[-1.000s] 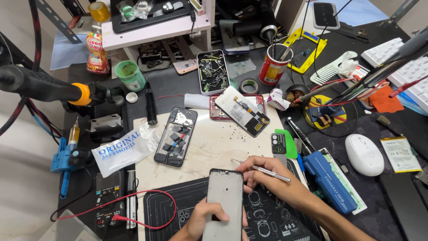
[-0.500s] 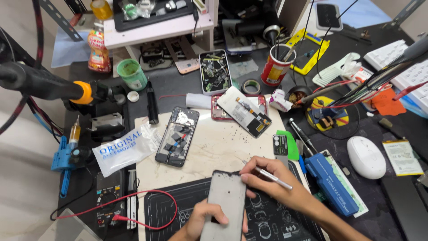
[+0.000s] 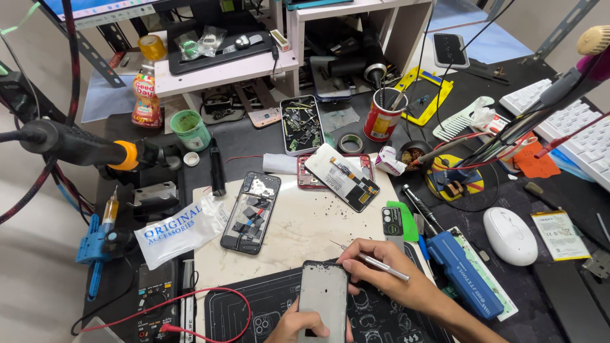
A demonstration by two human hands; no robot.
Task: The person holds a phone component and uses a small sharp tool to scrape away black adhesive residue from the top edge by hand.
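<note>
The grey phone panel [image 3: 323,293] lies near the worktop's near edge, thin, stiff, likely fragile; best gripped by its long edges. The left hand [image 3: 302,324] clamps its lower end; the right hand [image 3: 381,276] pinches metal tweezers [image 3: 372,260] at its top-right corner.

A phone repair workbench: opened phones [image 3: 250,212], a parts tray [image 3: 302,124], a multimeter [image 3: 155,309].

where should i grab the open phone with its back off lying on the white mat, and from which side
Pinch the open phone across its long edges, coming from above. It lies flat with its insides facing up, so fingers should stay off them. Both edges are bare; the plastic bag only nears its lower left corner.
</note>
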